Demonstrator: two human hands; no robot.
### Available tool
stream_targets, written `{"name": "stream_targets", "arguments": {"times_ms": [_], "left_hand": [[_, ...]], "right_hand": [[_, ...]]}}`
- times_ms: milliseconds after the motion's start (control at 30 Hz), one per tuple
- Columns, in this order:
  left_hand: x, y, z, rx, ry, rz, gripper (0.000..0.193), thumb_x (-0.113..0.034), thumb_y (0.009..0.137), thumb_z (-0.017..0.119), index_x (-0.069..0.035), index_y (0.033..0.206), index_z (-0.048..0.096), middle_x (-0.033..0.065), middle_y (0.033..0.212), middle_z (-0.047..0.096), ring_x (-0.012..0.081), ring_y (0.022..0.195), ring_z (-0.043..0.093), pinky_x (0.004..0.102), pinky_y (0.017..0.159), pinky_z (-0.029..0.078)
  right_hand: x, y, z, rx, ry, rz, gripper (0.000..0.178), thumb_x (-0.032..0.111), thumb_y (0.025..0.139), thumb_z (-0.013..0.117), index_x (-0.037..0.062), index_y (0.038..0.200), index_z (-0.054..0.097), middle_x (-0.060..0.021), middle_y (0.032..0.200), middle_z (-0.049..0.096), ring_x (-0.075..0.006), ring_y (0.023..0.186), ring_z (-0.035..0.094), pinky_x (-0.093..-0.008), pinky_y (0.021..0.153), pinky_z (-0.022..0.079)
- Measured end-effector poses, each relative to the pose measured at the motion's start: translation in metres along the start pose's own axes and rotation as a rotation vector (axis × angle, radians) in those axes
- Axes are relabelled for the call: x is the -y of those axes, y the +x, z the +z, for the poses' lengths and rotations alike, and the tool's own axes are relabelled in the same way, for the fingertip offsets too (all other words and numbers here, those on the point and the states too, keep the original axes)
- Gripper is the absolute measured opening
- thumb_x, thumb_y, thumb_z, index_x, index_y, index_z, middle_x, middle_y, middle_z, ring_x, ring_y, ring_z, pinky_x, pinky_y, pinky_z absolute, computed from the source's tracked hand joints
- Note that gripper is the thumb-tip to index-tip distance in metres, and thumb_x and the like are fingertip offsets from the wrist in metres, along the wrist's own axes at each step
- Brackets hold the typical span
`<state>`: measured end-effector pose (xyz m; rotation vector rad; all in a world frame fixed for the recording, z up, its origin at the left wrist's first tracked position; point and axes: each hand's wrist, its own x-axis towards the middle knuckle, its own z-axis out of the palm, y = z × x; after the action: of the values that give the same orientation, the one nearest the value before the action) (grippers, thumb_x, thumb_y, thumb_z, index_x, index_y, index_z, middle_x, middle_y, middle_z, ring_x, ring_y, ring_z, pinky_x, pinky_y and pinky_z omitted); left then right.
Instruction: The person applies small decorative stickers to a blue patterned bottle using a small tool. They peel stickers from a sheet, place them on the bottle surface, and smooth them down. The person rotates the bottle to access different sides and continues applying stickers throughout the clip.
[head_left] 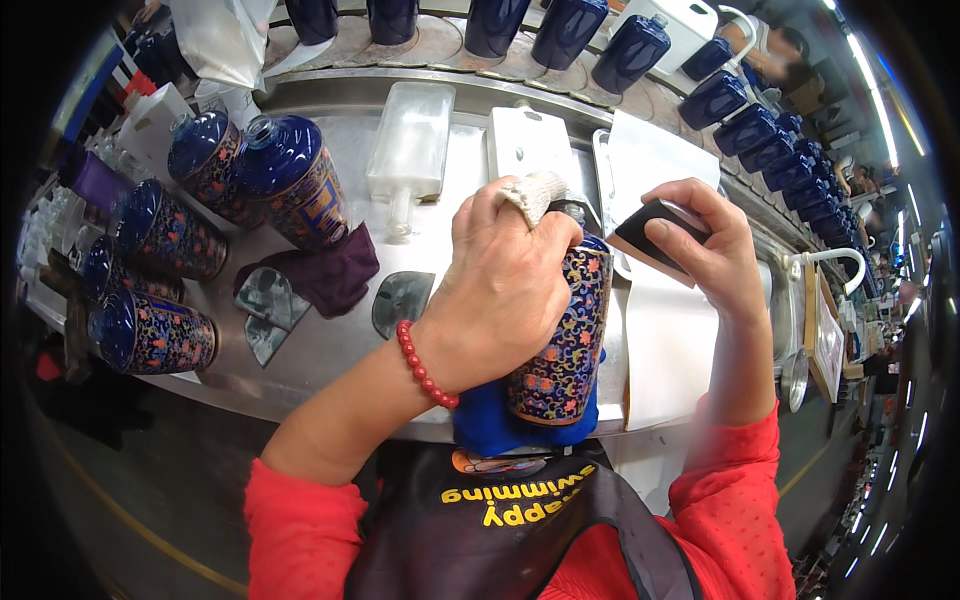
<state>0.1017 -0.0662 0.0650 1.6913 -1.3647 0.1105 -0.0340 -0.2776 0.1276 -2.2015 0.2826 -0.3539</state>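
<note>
My left hand point(503, 288) is closed round the neck of a dark blue bottle point(568, 345) covered in a colourful floral pattern. A bunched cream knitted cloth point(537, 195) sits at my fingers by the bottle's top. The bottle leans, its base over a bright blue cloth point(483, 412) at the bench's near edge. To the right, apart from the bottle, my right hand point(722, 243) pinches a flat black scraper-like piece point(655, 238) between thumb and fingers. Its lower edge faces the bottle's shoulder.
Several patterned blue bottles point(300, 185) stand at left beside a purple cloth point(335, 278) and dark flat pieces point(270, 300). A clear glass bottle point(408, 145) lies farther back. White sheets point(665, 345) cover the right side. Plain blue bottles point(632, 55) line a curved conveyor point(440, 55) behind.
</note>
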Motion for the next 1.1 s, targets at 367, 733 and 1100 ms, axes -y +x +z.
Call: {"name": "stream_targets", "arguments": {"times_ms": [367, 733, 1100], "left_hand": [[-0.006, 0.003, 0.0, 0.06, 0.036, -0.036, 0.026, -0.001, 0.085, 0.057, -0.003, 0.11, 0.063, 0.0251, 0.123, 0.058, 0.043, 0.117, 0.05, 0.0513, 0.106, 0.036], [0.001, 0.001, 0.004, -0.006, 0.005, -0.042, 0.022, -0.004, 0.084, 0.06, -0.003, 0.106, 0.064, 0.0207, 0.11, 0.058, 0.0406, 0.109, 0.05, 0.0512, 0.096, 0.038], [0.005, -0.002, 0.006, -0.048, -0.051, -0.044, 0.021, -0.004, 0.084, 0.062, -0.004, 0.105, 0.063, 0.0196, 0.105, 0.059, 0.0395, 0.104, 0.052, 0.0493, 0.093, 0.04]], "right_hand": [[-0.023, 0.02, -0.013, 0.157, 0.14, 0.036, 0.026, 0.018, 0.089, 0.08, 0.0013, 0.107, 0.073, -0.0024, 0.098, 0.071, -0.0092, 0.089, 0.065, -0.0245, 0.081, 0.052], [-0.028, 0.05, -0.016, 0.37, 0.247, 0.067, 0.032, 0.027, 0.087, 0.082, 0.0025, 0.105, 0.073, -0.0007, 0.092, 0.071, -0.0077, 0.084, 0.063, -0.0238, 0.076, 0.051], [-0.023, 0.061, -0.006, 0.433, 0.358, 0.132, 0.03, 0.026, 0.087, 0.082, 0.0022, 0.104, 0.073, -0.0001, 0.092, 0.071, -0.0075, 0.085, 0.064, -0.0237, 0.077, 0.051]]}}
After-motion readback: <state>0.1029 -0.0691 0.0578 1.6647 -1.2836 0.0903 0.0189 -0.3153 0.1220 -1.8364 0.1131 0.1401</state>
